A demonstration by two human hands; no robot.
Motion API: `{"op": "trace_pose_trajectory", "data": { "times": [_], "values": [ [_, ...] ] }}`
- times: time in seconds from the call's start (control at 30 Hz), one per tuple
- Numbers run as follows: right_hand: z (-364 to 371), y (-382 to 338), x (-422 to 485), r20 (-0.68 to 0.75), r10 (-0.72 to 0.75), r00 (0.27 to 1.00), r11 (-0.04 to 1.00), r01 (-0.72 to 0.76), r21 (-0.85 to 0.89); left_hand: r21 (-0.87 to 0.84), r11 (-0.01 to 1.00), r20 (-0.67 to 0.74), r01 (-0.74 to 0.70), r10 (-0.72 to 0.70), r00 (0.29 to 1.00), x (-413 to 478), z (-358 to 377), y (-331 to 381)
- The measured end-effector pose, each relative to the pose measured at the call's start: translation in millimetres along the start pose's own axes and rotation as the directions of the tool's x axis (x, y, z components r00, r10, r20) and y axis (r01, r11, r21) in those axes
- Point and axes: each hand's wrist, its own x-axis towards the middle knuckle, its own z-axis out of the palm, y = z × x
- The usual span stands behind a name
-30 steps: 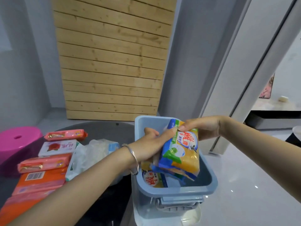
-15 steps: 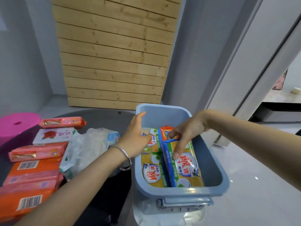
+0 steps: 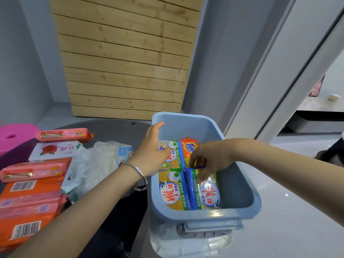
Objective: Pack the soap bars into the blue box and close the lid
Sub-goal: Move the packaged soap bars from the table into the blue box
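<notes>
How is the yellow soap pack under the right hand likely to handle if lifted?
Likely rigid: the yellow soap pack shows crisp, brick-like edges in the blue box. Probably slippery, since its wrapper shines with glare. The thin end seam, which the right hand seems to pinch, looks floppy and might tear under load.

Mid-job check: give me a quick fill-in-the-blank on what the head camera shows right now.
The right hand pinches a soap pack inside the ____ box.
The orange pack in the box reads ____.
The bracelet is on the ____ wrist.
The stool at far left is ____.
Missing: blue; Tide; left; pink.
</notes>
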Motion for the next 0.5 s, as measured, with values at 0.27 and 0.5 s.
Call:
{"op": "trace_pose_trajectory", "data": {
  "times": [0.27, 0.5],
  "values": [
    [11, 1, 6, -0.012, -0.024, 1.000, 1.000, 0.023, -0.016, -0.024, 1.000, 0.004, 0.002, -0.002, 1.000, -1, 0, 1],
    [19, 4, 2, -0.179, -0.050, 0.983, 0.993, 0.068, 0.098, -0.010, 1.000, 0.006, -0.002, 0.002, 1.000, -2, -1, 2]
  ]
}}
